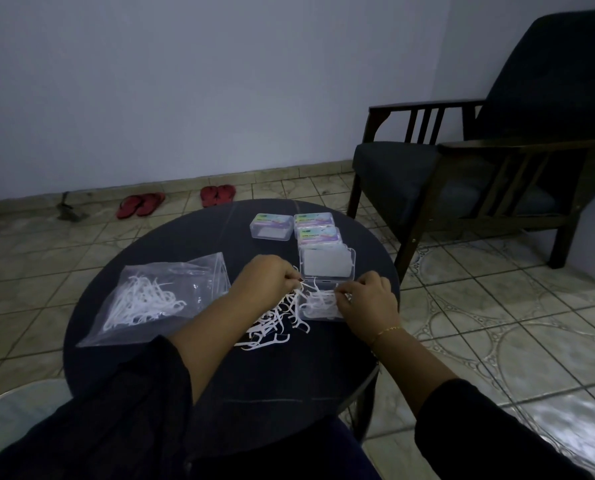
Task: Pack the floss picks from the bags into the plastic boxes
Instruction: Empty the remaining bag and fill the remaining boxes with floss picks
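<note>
We see the left hand [266, 277] with fingers curled, pinching thin white floss picks at the top of a loose pile [272, 323] spread on the table; the right hand [368, 303] has its fingers curled down onto picks lying in the open clear box [323, 303], touching them, though we cannot tell if it truly grips any. The box is clear hard plastic, rectangular with rounded corners, its lid [327, 263] flipped back flat behind it. A thin gold bracelet [388, 330] sits on the right wrist, and both arms wear dark sleeves. The picks are small, white, with hooked heads and pointed tails, tangled together between the two hands and toward us. Left of the hands lies a clear crinkled zip bag [157, 299], flat, with more white picks bunched in its lower half. Behind the open box we count three closed boxes: two [315, 228] touching in a row with pastel labels, and one [272, 226] just beside them to the left. Everything rests on a round, dark, smooth table [143, 244]. The floor [497, 306] is glossy beige tile with circle patterns. A dark wooden armchair [479, 161] with slatted sides and a dark cushion stands at the right, against a plain pale wall [185, 81]. Two pairs of red flip-flops [140, 204] lie near the wall's base.
</note>
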